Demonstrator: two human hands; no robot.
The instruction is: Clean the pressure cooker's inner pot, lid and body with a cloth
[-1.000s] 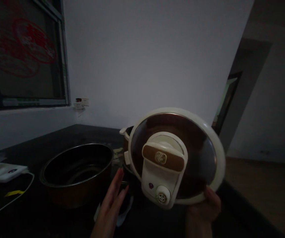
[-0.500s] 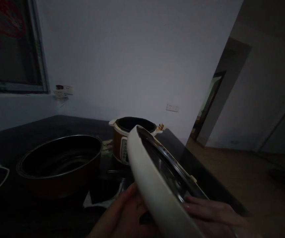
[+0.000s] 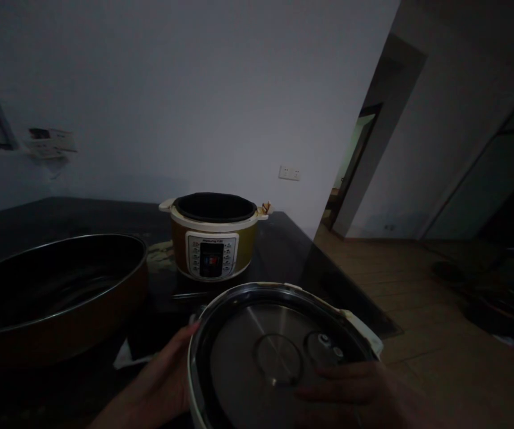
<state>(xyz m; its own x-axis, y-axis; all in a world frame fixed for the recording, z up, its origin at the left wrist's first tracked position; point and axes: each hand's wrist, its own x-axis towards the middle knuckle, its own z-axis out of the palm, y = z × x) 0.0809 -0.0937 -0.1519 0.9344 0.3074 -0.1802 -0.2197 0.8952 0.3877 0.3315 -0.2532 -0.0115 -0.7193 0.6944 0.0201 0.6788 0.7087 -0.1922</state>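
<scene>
A round pressure cooker lid [image 3: 234,357] is tilted toward me at the front, its metal inner side and dark sealing ring showing. My left hand [image 3: 167,375] grips the lid's left rim, the fingers partly hidden behind it. Against the lower right of the inner plate rests my right hand [image 3: 350,390], fingers stretched out and lying flat; its lower part is dark. Beyond the lid stands the electric pressure cooker [image 3: 214,253], uncovered, with its control panel facing me and a dark interior.
A large dark round pot [image 3: 118,292] stands at the left on the black table [image 3: 284,256]. Something white [image 3: 125,356] lies near my left forearm. A wall socket [image 3: 289,173] is behind the cooker. Right of the table edge is the wooden floor [image 3: 359,268].
The lid has turned from nearly edge-on to showing its inner face to me. My view has shifted, so the cooker and pot appear farther left.
</scene>
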